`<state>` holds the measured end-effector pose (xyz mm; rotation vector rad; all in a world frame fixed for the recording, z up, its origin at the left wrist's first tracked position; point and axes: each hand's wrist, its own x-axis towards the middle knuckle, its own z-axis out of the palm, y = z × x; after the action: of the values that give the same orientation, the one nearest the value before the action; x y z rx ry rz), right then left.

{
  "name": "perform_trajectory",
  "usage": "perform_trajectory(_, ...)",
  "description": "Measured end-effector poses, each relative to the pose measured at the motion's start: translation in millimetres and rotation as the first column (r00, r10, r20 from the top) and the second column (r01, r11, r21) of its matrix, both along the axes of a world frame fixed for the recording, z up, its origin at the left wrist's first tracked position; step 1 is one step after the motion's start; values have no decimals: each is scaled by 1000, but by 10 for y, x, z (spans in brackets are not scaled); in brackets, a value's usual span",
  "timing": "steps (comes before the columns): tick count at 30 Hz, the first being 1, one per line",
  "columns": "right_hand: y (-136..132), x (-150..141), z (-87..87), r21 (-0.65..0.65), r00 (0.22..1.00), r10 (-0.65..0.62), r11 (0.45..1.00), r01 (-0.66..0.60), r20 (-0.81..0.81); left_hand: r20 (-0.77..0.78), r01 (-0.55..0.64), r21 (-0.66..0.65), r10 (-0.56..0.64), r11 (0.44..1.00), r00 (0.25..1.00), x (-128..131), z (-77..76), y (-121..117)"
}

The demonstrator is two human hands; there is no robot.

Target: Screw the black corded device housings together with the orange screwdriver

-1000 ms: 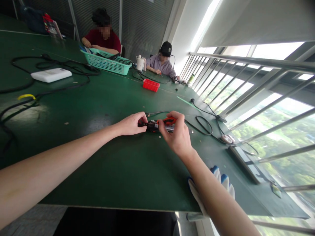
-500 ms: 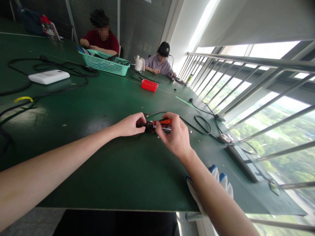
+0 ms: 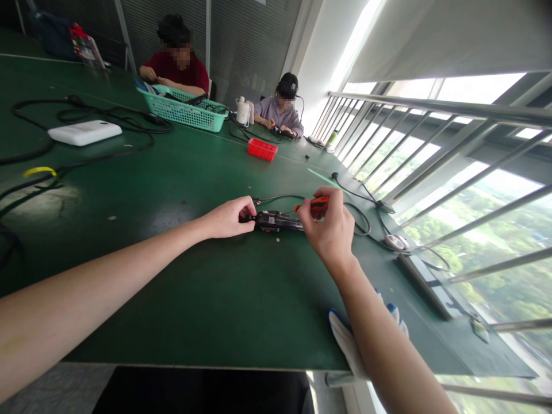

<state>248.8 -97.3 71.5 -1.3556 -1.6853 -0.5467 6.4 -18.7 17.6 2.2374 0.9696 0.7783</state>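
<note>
A long black power tool [image 3: 281, 222] lies lengthwise on the green table [image 3: 207, 322], with a small red mark on its near side. My left hand [image 3: 233, 218] is closed in a pinch at the tool's left end, where the fingertips hide the detail. Just above the tool's right part, my right hand [image 3: 331, 230] grips a screwdriver [image 3: 318, 204] with an orange and black handle. Its thin shaft points left, over the tool's body; whether the tip touches anything I cannot tell. A few tiny loose bits lie close to the tool.
Black cable loops right of the tool. A white and blue glove [image 3: 345, 339] lies under my right forearm. Farther off are a red tray [image 3: 262, 149], a teal basket [image 3: 185, 111] and a white box [image 3: 85, 133]. Two people sit across the table; a metal railing [image 3: 431, 108] runs along the right.
My right hand has moved right and slightly up with the screwdriver, drawing it back from the tool's left end and uncovering the tool's body. My left hand has stayed in place.
</note>
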Motion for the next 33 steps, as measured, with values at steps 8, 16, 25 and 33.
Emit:
perform_trajectory(8, -81, -66, 75, 4, 977, 147, 989, -150, 155, 9, 16, 8, -16, 1000, 1000, 4, 36, -16)
perform_trajectory(16, -71, 21, 33, 28, 987, 149, 988, -151, 62, 8, 17, 1, -17, 1000, 1000, 3, 41, -18)
perform_trajectory(25, -61, 32, 28, 31, 959, 227, 971, -235, 167, 4, 16, 20, -16, 1000, 1000, 2, 27, -16)
perform_trajectory(33, -44, 38, 24, 4, 952, 244, 969, -249, 183, -2, 17, 20, -17, 1000, 1000, 3, 35, -15)
